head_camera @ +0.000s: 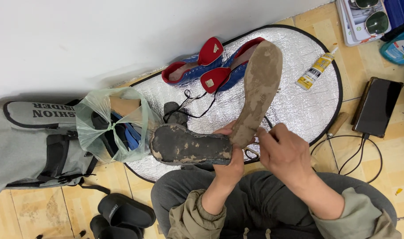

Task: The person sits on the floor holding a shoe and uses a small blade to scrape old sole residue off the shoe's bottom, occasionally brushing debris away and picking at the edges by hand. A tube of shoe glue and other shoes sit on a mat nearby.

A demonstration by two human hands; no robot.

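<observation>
Head view, lower centre of the frame: the person sits on the floor in grey trousers and an olive jacket, both hands raised over the lap. Left hand has its grip closed around the toe end of a dark, glue-crusted shoe sole that lies flat and points toward the left of the frame. Right hand pinches shut on the lower end of a tan, dirt-caked insole, which tilts up toward the top centre, peeled well clear of the sole except where the two meet at the fingers. My judgement is that the separating step is nearly done; freeing the last joined end would call for a steady pull while the sole is held still.

Lower left, black slides rest on the tiled floor. Left of centre sits a grey bag with dark lettering and a pale green plastic bag. Beyond the hands, a silver foil mat carries blue and red shoes and a yellow-and-white glue tube. At right lies a dark phone; upper right, sunglasses and a blue bottle
</observation>
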